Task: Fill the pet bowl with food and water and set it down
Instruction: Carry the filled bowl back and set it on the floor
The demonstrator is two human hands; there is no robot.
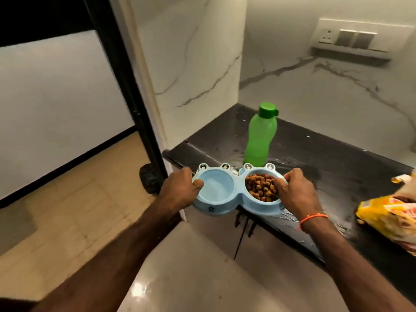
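Left hand, fingers curled, thumb hooked over the left rim of the blue double pet bowl. Bowl held partly over the front edge of the dark counter near its left corner; left cup seemingly water-filled, right cup full of kibble. Right hand gripped the right rim. Green bottle upright just behind. Yellow food bag near the right edge.

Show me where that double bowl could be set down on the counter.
Bare counter lies right of the green bottle, back toward the marble wall. A second patch lies between the right hand and the yellow food bag. It is crowded at the left corner, where the bottle stands just behind the bowl.
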